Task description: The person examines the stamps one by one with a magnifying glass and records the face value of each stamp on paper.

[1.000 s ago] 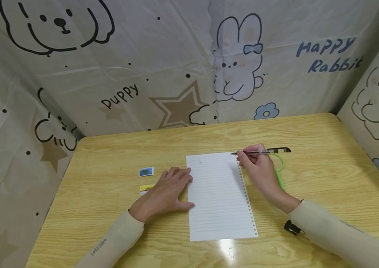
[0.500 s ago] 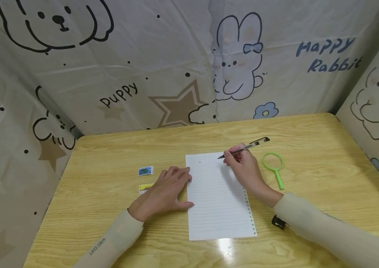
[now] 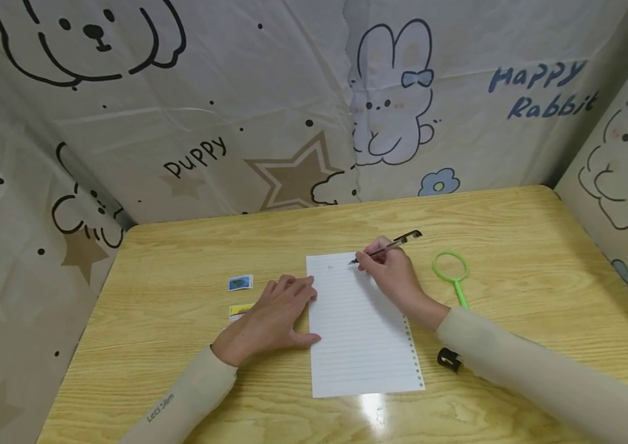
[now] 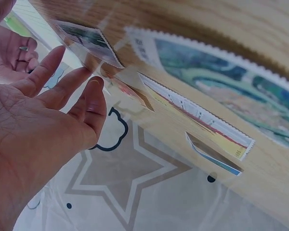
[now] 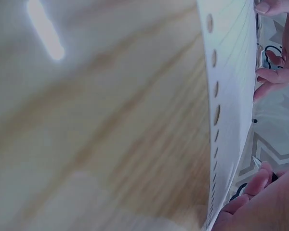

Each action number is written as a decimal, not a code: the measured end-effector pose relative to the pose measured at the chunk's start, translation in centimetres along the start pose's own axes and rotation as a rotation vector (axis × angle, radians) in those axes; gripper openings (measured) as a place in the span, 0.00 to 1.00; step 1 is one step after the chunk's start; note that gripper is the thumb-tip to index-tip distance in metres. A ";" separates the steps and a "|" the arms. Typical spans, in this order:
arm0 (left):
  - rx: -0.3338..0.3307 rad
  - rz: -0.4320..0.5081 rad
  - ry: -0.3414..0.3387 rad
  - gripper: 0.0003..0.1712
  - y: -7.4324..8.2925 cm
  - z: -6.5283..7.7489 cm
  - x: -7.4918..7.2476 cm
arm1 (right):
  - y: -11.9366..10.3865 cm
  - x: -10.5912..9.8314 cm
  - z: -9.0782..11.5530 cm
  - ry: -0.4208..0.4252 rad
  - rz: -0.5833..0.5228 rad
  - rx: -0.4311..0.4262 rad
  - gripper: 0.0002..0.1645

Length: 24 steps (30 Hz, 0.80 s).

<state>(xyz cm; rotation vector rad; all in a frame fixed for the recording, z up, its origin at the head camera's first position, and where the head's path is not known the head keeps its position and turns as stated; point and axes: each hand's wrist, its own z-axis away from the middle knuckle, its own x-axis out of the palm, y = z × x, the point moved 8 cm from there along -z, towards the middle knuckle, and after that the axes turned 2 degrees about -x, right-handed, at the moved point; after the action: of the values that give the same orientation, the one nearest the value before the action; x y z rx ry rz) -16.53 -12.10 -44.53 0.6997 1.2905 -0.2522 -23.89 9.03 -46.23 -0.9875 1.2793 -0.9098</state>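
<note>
A lined sheet of paper (image 3: 361,357) with holes down its right edge lies on the wooden table. My left hand (image 3: 272,317) rests at the sheet's left edge, fingers spread and thumb on the paper. Between thumb and fingers, my right hand (image 3: 397,277) holds a gel pen (image 3: 405,237) with a dark clip end, tilted up to the right. Its tip is close over the upper part of the sheet, right of a small faint mark (image 3: 330,267). The right wrist view shows the pen tip (image 5: 257,163) beyond the curled fingers (image 5: 256,185).
A green magnifying glass (image 3: 461,295) lies right of the sheet. Left of it are a blue stamp (image 3: 240,282) and a yellow one (image 3: 240,311), partly behind the left hand. The left wrist view shows several stamps, a large green-blue one (image 4: 221,82) nearest. Printed cloth (image 3: 269,80) encloses the table's back.
My right hand has moved left with the pen, from the sheet's top right corner toward the upper middle, uncovering most of the magnifying glass. The left hand has stayed on the paper's edge.
</note>
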 end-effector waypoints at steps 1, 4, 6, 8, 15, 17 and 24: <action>-0.001 0.002 0.000 0.38 0.0 0.0 0.0 | 0.1 0.1 -0.1 -0.003 0.000 0.004 0.11; -0.004 0.010 -0.001 0.38 -0.1 0.0 0.0 | 0.2 0.5 -0.3 -0.011 0.000 0.011 0.10; -0.003 0.014 -0.002 0.38 -0.1 0.0 0.0 | 0.2 0.6 -0.4 -0.013 0.009 0.012 0.10; -0.004 0.016 -0.001 0.38 -0.1 0.0 0.1 | 0.1 0.8 -0.5 -0.019 0.025 0.006 0.10; 0.016 0.022 0.012 0.37 0.0 0.1 0.1 | -0.3 0.8 -0.6 -0.048 0.071 -0.025 0.09; 0.018 0.019 0.018 0.37 0.0 0.1 0.0 | -0.3 0.8 -0.6 -0.050 0.082 -0.027 0.09; 0.013 0.015 0.017 0.37 -0.1 0.2 0.1 | -0.4 1.0 -0.6 -0.055 0.085 -0.023 0.09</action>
<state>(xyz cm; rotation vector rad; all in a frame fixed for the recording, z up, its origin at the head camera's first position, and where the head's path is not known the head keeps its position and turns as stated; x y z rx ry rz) -16.37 -12.29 -44.59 0.7231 1.3003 -0.2431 -24.41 7.89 -46.17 -0.9630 1.2778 -0.7989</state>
